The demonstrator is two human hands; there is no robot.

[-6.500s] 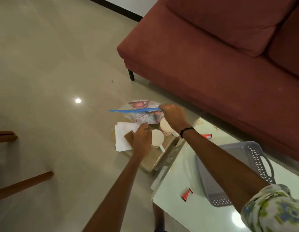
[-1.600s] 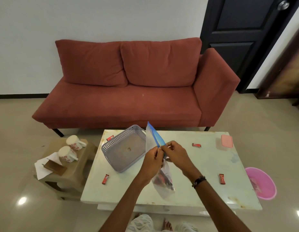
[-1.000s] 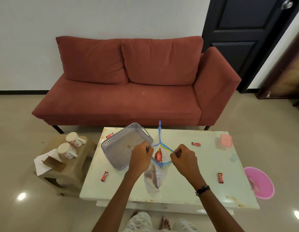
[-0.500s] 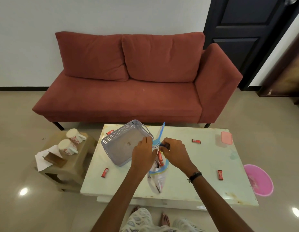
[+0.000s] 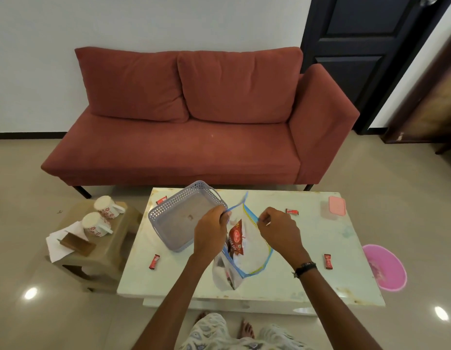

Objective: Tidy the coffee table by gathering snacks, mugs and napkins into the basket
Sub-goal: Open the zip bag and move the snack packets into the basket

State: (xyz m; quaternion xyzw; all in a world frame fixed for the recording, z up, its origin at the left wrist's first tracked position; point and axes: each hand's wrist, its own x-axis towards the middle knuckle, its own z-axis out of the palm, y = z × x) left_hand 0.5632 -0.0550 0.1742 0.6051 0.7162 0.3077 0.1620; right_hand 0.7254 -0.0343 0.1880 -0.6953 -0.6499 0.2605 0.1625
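Note:
A clear zip bag with a blue-yellow rim hangs over the white coffee table, its mouth pulled wide. My left hand pinches the rim's left side and my right hand pinches the right side. Red snack packets sit inside the bag. The grey perforated basket lies tilted on the table's far left, just behind my left hand. Small red candy bars lie on the table: one at the near left, one at the right, one at the far middle.
Two white mugs with red flowers lie on a low brown stool left of the table, beside white napkins and a brown holder. A pink lid sits at the table's far right. A pink bin stands on the floor. A red sofa is behind.
My hands have moved apart, pulling the bag's mouth open wide; half a second ago they were close together at the rim. Earlier I carried the bag from the stool to the table.

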